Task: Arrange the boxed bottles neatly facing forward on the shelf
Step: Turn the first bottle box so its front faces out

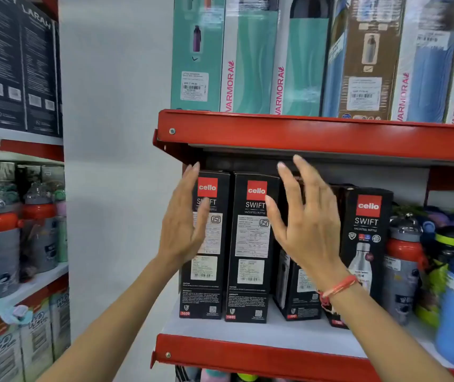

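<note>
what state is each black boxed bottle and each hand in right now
leftmost black box: upright, label side out
second black box: upright, label side out
third black box: set back, turned at an angle
right black box: upright, bottle picture forward
left hand: open, against the leftmost box
right hand: open, fingers spread, holding nothing

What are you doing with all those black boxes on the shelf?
A person is tidying black bottle boxes on a white shelf. The left hand is open against the leftmost box. The right hand is open in front of the boxes behind it, just right of the second box. Neither hand grips anything. A fourth box shows its bottle picture, while a smaller box sits turned at an angle.
</note>
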{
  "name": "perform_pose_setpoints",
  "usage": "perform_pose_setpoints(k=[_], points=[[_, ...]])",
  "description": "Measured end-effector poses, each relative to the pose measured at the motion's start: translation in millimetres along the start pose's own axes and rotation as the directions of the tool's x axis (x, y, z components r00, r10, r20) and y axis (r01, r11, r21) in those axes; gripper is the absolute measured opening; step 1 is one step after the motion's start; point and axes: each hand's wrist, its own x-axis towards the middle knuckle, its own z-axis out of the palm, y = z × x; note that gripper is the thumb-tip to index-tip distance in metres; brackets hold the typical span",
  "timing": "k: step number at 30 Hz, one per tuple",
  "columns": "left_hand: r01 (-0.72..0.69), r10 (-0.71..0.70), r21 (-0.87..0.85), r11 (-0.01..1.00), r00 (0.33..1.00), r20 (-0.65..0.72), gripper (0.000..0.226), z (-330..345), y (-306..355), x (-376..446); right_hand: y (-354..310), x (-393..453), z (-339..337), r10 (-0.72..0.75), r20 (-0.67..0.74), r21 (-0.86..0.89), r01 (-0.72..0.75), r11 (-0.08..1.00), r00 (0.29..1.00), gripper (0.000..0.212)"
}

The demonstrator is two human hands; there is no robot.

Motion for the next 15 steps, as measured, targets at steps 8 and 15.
perform_pose_setpoints(k=[8, 15], points=[[0.762, -0.744, -0.273, 0.587, 0.641, 0.188, 0.034, 15, -63, -23, -50, -48, 50, 0.159, 0.389, 0.399, -0.322, 0.859, 0.907, 0.030], [0.880, -0.723, -0.256, 0.400, 0.475, 0.503, 0.056, 28, -90, -34, -119, -75, 86, 0.337, 0.593, 0.064, -0.460, 0.886, 0.732, 0.077]])
